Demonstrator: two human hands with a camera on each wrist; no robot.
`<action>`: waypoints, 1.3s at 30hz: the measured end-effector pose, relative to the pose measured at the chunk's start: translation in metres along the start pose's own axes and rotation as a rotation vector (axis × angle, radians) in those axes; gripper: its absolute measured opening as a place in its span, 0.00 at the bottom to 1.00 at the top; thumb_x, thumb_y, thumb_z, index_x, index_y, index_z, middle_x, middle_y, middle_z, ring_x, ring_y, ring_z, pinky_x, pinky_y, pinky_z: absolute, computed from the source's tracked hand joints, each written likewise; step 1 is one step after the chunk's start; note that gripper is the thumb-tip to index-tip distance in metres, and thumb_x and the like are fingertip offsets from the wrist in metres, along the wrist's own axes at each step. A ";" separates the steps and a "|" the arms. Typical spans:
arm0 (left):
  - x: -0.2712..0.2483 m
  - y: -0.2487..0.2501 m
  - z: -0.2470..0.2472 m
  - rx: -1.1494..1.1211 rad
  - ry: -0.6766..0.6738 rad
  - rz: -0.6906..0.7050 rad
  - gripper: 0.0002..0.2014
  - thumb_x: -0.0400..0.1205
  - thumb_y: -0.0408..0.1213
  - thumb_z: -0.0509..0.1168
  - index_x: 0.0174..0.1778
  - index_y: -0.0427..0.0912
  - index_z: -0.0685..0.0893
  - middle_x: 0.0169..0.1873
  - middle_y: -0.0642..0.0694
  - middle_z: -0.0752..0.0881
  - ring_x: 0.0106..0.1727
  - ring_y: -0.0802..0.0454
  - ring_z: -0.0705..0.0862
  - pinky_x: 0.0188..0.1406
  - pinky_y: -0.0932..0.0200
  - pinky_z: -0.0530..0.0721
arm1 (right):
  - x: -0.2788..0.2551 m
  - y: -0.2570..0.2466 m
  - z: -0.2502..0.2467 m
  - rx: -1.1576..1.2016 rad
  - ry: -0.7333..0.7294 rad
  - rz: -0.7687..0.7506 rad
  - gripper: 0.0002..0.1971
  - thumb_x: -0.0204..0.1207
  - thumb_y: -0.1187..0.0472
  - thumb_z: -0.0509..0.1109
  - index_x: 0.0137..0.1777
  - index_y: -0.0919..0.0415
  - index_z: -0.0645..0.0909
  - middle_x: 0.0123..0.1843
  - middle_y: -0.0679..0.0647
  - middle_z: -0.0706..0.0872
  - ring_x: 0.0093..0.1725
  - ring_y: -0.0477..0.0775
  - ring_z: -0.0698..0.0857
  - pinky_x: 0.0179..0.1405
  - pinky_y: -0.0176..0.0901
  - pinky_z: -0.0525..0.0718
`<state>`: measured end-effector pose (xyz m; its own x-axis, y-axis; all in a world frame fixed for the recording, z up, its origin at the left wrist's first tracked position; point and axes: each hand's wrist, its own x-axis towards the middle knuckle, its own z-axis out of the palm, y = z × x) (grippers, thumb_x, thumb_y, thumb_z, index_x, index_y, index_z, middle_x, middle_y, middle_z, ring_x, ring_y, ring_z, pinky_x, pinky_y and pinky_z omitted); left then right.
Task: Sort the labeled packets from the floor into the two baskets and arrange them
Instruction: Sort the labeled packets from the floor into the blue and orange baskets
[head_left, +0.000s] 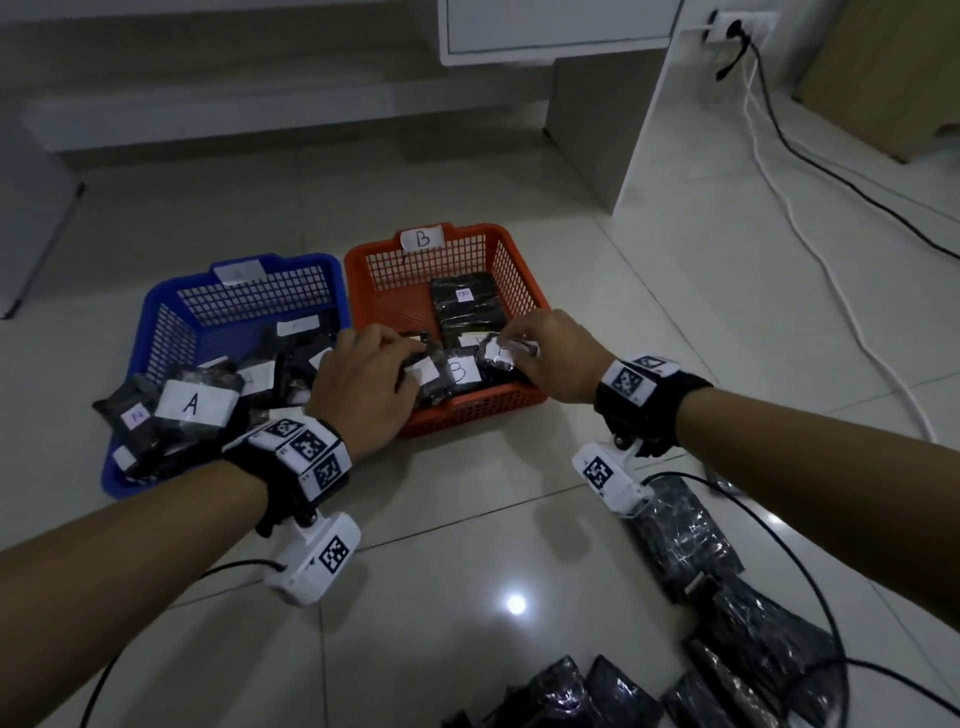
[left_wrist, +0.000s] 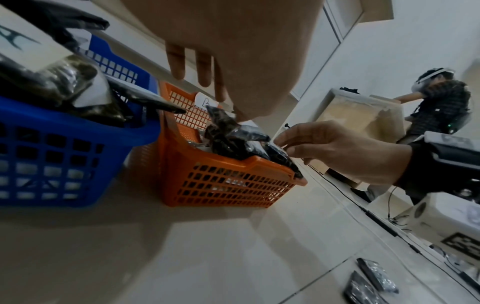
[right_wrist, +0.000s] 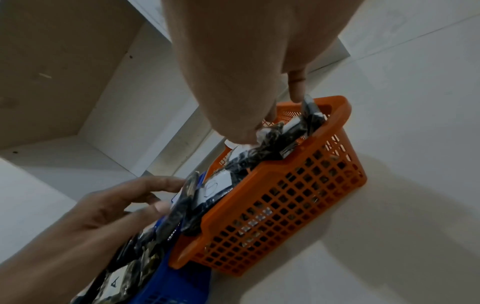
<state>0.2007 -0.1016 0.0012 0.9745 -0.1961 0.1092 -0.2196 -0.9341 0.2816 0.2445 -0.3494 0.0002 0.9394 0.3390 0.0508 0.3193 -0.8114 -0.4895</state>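
The orange basket (head_left: 467, 410) tagged B sits right of the blue basket (head_left: 156, 322), which holds black packets labeled A (head_left: 192, 402). Both hands reach into the front of the orange basket. My left hand (head_left: 402, 358) pinches the top edge of a black packet (right_wrist: 185, 193) at the basket's left front, thumb against it. My right hand (head_left: 511, 343) pinches a black packet with a white label (head_left: 496, 358) near the right front. Between the hands lies a packet marked B (head_left: 460, 371). Another black packet (head_left: 467, 306) lies flat further back.
Several black packets lie on the tiled floor at the lower right (head_left: 675, 525) and by the bottom edge (head_left: 571, 691). Black and white cables (head_left: 831, 275) run from a wall socket. White furniture (head_left: 644, 124) stands behind. Another person (left_wrist: 441, 107) is across the room.
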 end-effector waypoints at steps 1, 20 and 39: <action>0.000 0.000 -0.001 0.012 -0.006 0.010 0.21 0.84 0.54 0.63 0.72 0.53 0.79 0.65 0.50 0.79 0.64 0.45 0.74 0.61 0.45 0.75 | 0.000 0.001 0.001 -0.011 -0.031 0.028 0.09 0.81 0.55 0.70 0.59 0.51 0.86 0.62 0.53 0.88 0.58 0.56 0.85 0.60 0.58 0.85; 0.003 -0.004 -0.002 0.079 -0.109 -0.023 0.23 0.78 0.59 0.70 0.63 0.53 0.75 0.60 0.54 0.81 0.62 0.50 0.79 0.65 0.42 0.69 | -0.009 0.004 -0.003 0.091 -0.045 -0.047 0.12 0.70 0.59 0.76 0.53 0.49 0.84 0.60 0.49 0.86 0.58 0.54 0.84 0.59 0.60 0.85; -0.006 0.002 -0.011 0.033 -0.112 -0.022 0.21 0.75 0.46 0.70 0.63 0.52 0.73 0.57 0.52 0.78 0.61 0.47 0.78 0.65 0.41 0.69 | -0.059 0.049 -0.019 0.054 0.208 -0.100 0.14 0.77 0.63 0.73 0.61 0.53 0.82 0.62 0.51 0.81 0.63 0.54 0.79 0.66 0.55 0.79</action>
<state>0.1936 -0.0990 0.0115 0.9786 -0.2059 -0.0045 -0.1982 -0.9474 0.2512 0.2070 -0.4182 -0.0097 0.9106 0.3068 0.2768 0.4104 -0.7498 -0.5190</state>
